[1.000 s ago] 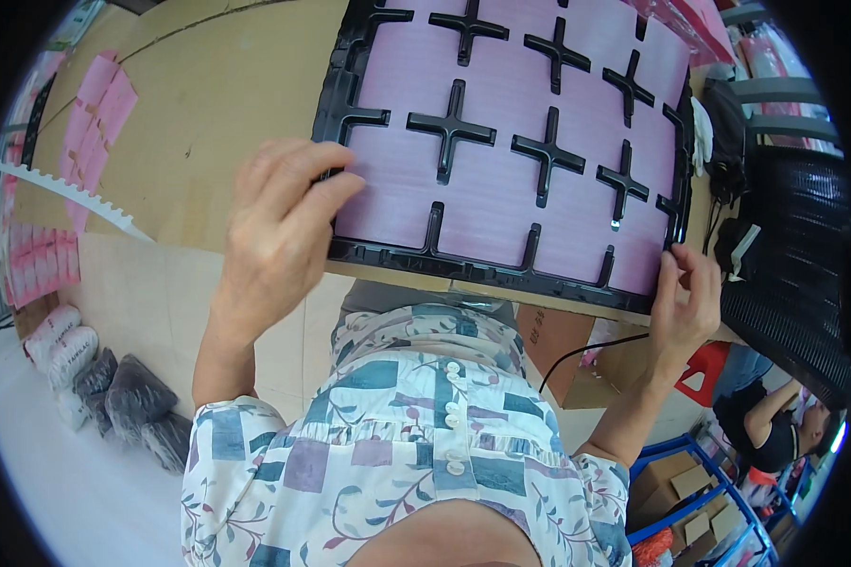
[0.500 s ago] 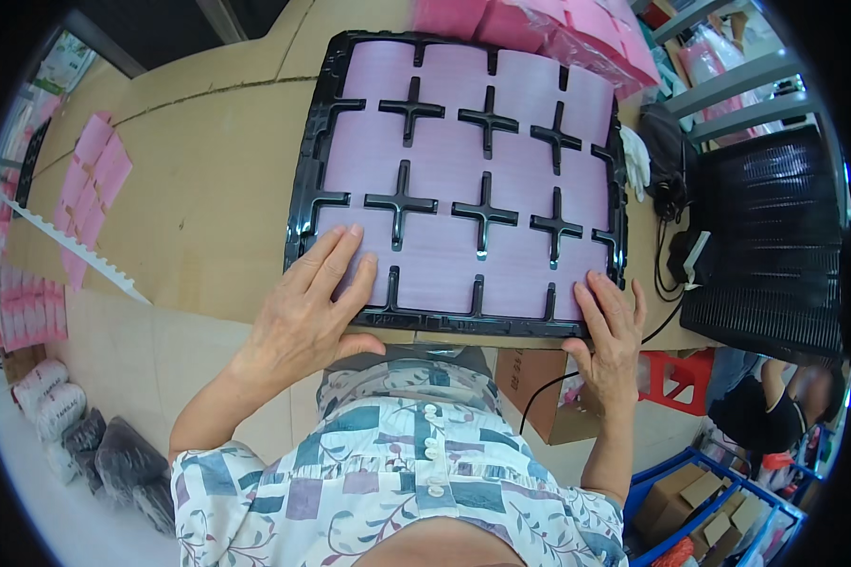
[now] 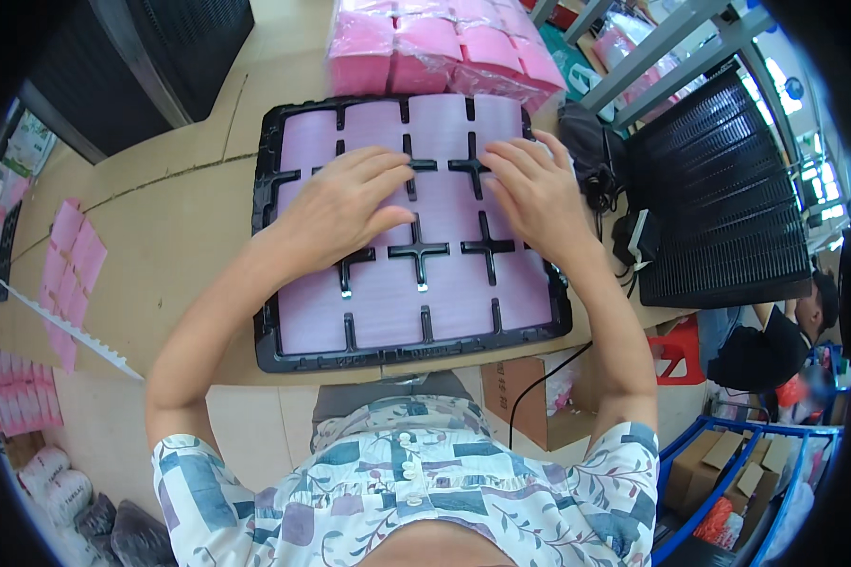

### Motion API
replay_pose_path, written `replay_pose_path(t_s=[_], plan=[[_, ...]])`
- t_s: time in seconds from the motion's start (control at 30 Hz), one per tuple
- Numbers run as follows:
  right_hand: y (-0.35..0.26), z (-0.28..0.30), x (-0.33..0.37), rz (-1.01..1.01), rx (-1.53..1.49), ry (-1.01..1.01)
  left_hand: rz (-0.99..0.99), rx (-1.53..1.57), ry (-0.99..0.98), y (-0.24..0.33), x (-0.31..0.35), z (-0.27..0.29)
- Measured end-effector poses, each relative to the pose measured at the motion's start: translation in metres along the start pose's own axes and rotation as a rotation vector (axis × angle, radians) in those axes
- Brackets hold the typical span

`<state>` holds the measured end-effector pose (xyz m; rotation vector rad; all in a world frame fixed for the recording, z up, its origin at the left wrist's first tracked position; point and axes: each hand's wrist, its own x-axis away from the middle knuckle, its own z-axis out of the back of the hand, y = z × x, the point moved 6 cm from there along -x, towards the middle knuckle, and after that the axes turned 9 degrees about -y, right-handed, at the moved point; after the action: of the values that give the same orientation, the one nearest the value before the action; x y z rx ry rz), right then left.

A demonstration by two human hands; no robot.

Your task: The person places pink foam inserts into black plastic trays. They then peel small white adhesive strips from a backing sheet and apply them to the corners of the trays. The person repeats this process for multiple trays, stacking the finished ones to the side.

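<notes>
A black plastic tray (image 3: 268,326) lies on the cardboard-covered table in front of me. Its shallow compartments, marked off by raised black crosses, hold pale pink-purple sheets (image 3: 388,317). Over the tray's left-middle part, my left hand (image 3: 350,203) is open, palm down, with its fingers pointing right and partly covering a cross. My right hand (image 3: 539,194) is open too, at the far right of the tray, fingers slightly bent over the sheets near the rim. Neither hand grips anything. Whether the fingertips press on the sheets or hover just above them is hard to see.
Plastic-wrapped pink bundles (image 3: 425,52) stand behind the tray. Stacked black trays (image 3: 728,203) are at the right, beside a dark cable. Pink pieces (image 3: 74,274) and a white toothed strip (image 3: 61,321) lie at the left. A person (image 3: 771,335) is at the far right.
Both hands have moved from the tray's near edge to its far half, over the sheets. The view has shifted, so the tray appears lower and further left.
</notes>
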<state>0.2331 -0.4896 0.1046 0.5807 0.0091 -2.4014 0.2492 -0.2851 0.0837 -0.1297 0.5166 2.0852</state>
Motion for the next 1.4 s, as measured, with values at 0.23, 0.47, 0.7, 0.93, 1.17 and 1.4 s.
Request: replay_pose_path(t_s=[0.23, 0.47, 0.7, 0.93, 1.17, 1.4], plan=[[0.038, -0.043, -0.016, -0.045, 0.168, -0.095, -0.061, -0.016, -0.181, -0.035, -0.060, -0.038], [0.052, -0.062, -0.008, -0.234, 0.116, -0.176, -0.114, -0.110, -0.025, -0.048, -0.061, -0.043], [0.059, -0.062, -0.004, -0.262, 0.166, -0.233, 0.078, -0.133, 0.006, -0.051, -0.014, -0.012], [0.057, -0.060, -0.010, -0.206, 0.165, -0.226, 0.354, -0.316, -0.139, -0.087, 0.037, -0.005], [0.067, -0.062, -0.002, -0.260, 0.031, -0.228, 0.382, -0.241, -0.149, -0.094, 0.042, -0.007], [0.103, -0.076, 0.019, -0.228, -0.446, -0.222, 0.346, -0.286, -0.093, -0.097, 0.048, 0.003]])
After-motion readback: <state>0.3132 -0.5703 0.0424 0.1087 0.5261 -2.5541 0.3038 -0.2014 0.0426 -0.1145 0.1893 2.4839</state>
